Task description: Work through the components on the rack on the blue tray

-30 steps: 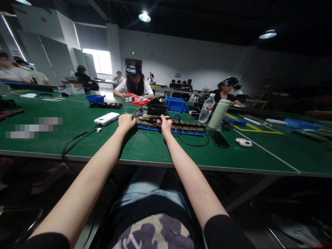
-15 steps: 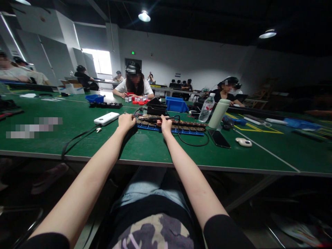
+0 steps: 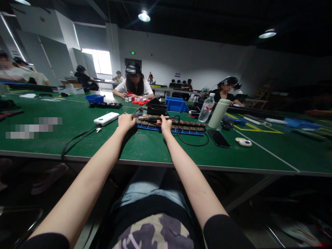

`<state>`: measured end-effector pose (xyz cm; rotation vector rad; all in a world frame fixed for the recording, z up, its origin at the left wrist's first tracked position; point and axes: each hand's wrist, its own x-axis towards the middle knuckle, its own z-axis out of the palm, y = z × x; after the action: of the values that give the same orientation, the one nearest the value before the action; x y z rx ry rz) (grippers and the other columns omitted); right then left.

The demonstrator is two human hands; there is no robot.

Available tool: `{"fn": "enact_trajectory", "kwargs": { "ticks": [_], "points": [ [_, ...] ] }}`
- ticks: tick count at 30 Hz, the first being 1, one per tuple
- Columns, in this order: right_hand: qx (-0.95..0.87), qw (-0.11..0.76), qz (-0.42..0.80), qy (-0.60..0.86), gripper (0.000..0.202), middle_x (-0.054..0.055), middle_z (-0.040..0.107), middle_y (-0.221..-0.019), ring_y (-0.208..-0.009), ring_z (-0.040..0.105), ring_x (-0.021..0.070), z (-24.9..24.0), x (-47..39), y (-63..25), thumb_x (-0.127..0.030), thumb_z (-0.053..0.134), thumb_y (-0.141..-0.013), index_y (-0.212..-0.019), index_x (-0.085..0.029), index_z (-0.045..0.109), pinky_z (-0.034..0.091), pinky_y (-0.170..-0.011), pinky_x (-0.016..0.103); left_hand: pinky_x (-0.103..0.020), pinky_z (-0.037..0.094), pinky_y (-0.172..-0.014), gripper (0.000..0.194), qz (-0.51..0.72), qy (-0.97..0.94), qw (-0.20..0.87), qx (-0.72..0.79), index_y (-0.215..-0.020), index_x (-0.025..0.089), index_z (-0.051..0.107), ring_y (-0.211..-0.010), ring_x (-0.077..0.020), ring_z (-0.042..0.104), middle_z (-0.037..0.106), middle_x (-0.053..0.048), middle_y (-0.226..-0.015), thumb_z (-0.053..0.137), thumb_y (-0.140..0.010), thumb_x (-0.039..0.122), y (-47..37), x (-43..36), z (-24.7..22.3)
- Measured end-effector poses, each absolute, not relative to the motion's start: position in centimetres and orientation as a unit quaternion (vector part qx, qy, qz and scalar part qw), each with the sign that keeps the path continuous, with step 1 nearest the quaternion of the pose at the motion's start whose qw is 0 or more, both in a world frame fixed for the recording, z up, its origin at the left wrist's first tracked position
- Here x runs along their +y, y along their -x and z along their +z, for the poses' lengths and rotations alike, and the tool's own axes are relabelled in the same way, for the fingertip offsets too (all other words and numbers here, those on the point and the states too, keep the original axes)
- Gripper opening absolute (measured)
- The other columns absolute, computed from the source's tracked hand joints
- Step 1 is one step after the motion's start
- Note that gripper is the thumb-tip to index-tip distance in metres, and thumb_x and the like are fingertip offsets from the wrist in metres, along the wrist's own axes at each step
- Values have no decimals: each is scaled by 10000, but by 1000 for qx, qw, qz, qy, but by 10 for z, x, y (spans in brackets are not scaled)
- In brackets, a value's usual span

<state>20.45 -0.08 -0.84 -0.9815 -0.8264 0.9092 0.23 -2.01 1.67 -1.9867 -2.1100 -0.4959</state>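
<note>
Strip [image 3: 190, 126], long, copper-and-black w/ blue plastic edging [image 3: 190, 132], lies on green table [image 3: 147, 148] just beyond R hand, extending R of it. R hand [image 3: 165, 124] closed on slim black corded tool [image 3: 153, 118]. L hand [image 3: 126, 122] curled at strip's L end; grip can't tell. Strip prob. light, stiff; hold by edging. Tabletop smooth; room dim, ceiling lamps [image 3: 144, 16] on.

Dim overall; window [image 3: 100, 62] glares; right side murky.
</note>
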Motion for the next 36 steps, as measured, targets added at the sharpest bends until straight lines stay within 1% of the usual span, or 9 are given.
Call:
{"fn": "enact_trajectory", "kwargs": {
  "ticks": [9, 15, 21, 25, 29, 36],
  "points": [
    [-378, 708, 404, 439, 298, -58, 628, -519, -445, 618, 117, -9, -1, -204, -295, 756, -933, -735, -225, 544, 534, -516, 197, -433, 532, -973, 534, -167, 669, 99, -718, -1274, 147, 817, -1216, -382, 715, 803, -206, -1238, 409, -1001, 358, -2, -18, 16],
    [-382, 708, 401, 439, 297, -63, 624, -516, -436, 612, 117, -9, -1, -204, -283, 762, -925, -733, -224, 544, 537, -515, 202, -438, 536, -972, 528, -168, 669, 98, -717, -1255, 140, 822, -1226, -393, 713, 801, -214, -1249, 413, -998, 353, -2, -18, 16],
    [-374, 704, 409, 443, 272, -52, 635, -528, -455, 626, 119, -7, -3, -204, -277, 735, -947, -744, -216, 563, 550, -535, 208, -430, 537, -980, 533, -164, 669, 103, -717, -1277, 143, 812, -1240, -386, 712, 799, -208, -1267, 407, -1005, 354, -2, -19, 16],
    [-371, 705, 412, 442, 247, -61, 631, -517, -441, 611, 113, -8, -2, -204, -249, 704, -960, -755, -213, 571, 546, -522, 201, -433, 541, -986, 535, -158, 671, 99, -717, -1279, 129, 814, -1242, -389, 717, 794, -216, -1279, 405, -1014, 351, -3, -21, 18],
    [-371, 706, 416, 437, 294, -62, 625, -508, -429, 601, 110, -8, 0, -204, -288, 738, -952, -740, -220, 546, 528, -500, 190, -438, 543, -984, 535, -157, 673, 98, -716, -1290, 125, 811, -1234, -390, 722, 795, -217, -1275, 411, -1015, 351, -3, -22, 19],
    [-374, 707, 416, 433, 308, -60, 629, -511, -428, 603, 108, -9, 0, -204, -289, 753, -946, -736, -222, 538, 527, -499, 186, -432, 536, -956, 539, -159, 676, 102, -712, -1278, 119, 812, -1213, -389, 723, 796, -222, -1257, 404, -1007, 344, -2, -20, 17]
  ]
}}
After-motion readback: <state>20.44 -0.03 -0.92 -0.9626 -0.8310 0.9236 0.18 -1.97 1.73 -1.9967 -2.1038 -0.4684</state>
